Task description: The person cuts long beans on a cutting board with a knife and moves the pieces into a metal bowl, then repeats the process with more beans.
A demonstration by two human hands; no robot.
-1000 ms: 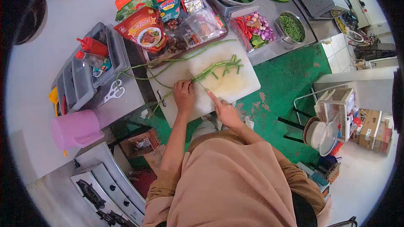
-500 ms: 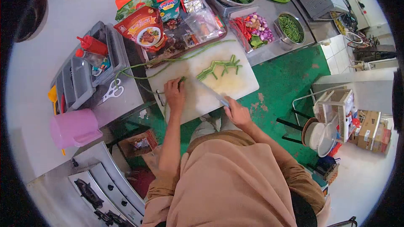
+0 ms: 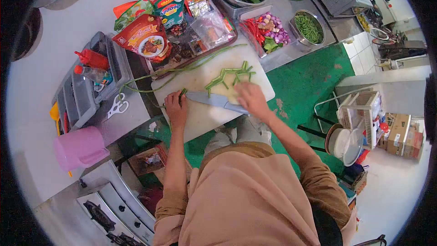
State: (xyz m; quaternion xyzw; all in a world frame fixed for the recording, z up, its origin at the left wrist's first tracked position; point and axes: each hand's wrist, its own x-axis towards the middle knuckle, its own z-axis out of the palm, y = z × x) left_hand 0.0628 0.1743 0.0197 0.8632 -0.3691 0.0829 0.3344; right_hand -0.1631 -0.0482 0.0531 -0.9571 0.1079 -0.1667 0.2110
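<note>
On the white cutting board (image 3: 200, 120), my left hand (image 3: 176, 108) closes round a small bunch of green long beans (image 3: 183, 92), their cut ends showing at the fingertips. A knife (image 3: 207, 99) lies flat on the board, its blade tip close to my left fingers. Over the knife's grey-blue handle, my right hand (image 3: 255, 102) is slightly blurred, fingers reaching forward, apart from the handle as far as I can see. Cut bean pieces (image 3: 221, 76) lie just beyond it. Long uncut beans (image 3: 195, 65) stretch across the board's far side and off its left edge.
Behind the board stands a tray (image 3: 193, 58) with seasoning packets (image 3: 144, 36). A container of chillies and shallots (image 3: 273, 23) and a bowl of cut beans (image 3: 308, 29) stand at right. White scissors (image 3: 118, 105) and a pink jug (image 3: 81, 147) are at left.
My right hand has let go of the knife and moved forward towards the cut pieces. The knife now lies flat, nearer my left hand, which keeps its hold. The whole view has shifted slightly.
</note>
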